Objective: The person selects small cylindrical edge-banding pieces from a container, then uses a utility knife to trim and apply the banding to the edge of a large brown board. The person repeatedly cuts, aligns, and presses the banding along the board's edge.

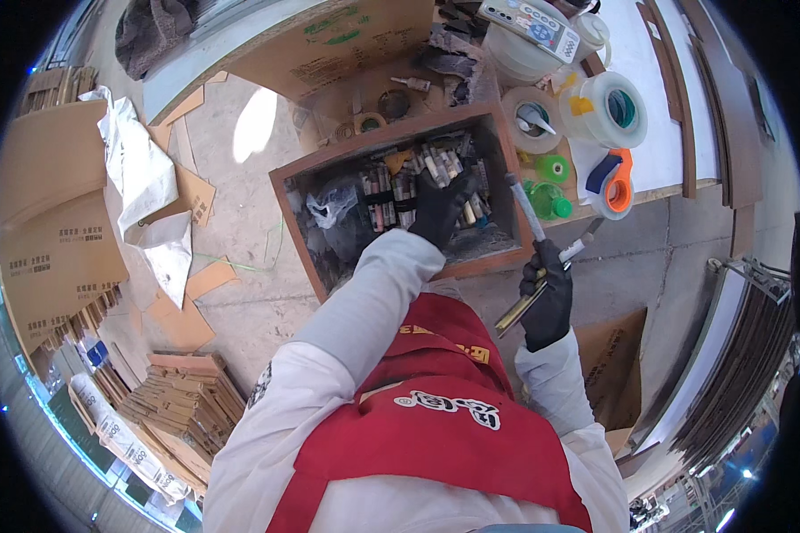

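Note:
My right hand (pixel 548 293), in a black glove, is closed around several slender tools. One is a long grey stick (pixel 526 209) pointing away from me; a thin brass-coloured strip (pixel 517 313) sticks out toward my body. A short tool with a pale handle and dark blade (pixel 581 242) juts to the right. My left hand (pixel 440 211), also black-gloved, reaches into a wooden box (pixel 298 240) among several small coloured sticks (pixel 404 189). Its fingers blend into the dark contents, so their grip is unclear. A clear plastic bag (pixel 329 209) lies in the box's left part.
Right of the box are rolls of clear tape (pixel 615 108), a tape dispenser with an orange part (pixel 621 178), and a green bottle (pixel 549 201). A cardboard box (pixel 329 58) stands beyond. Stacked cardboard (pixel 182 400) lies at left; dark panels (pixel 742 355) lean at right.

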